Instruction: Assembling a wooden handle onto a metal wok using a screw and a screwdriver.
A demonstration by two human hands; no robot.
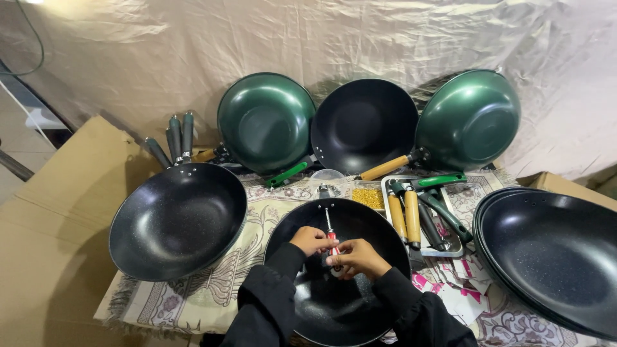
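A patterned cloth (193, 289) covers the worktop before a draped sheet (321, 38). Both hands, left hand (312, 240) and right hand (357, 257), grasp a red-handled screwdriver (330, 231) inside the near black wok (347, 257), tip toward its far rim; loose handles (411, 215) wait in a tray (453, 247) alongside.

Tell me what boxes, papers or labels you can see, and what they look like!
Flattened cardboard: left, under the cloth, big, plain brown.
Cardboard box: far right behind the stacked pans, brown, only a corner showing.
Printed paper pieces: on the cloth right of the middle pan, small, white and pink.
No screens or signs.
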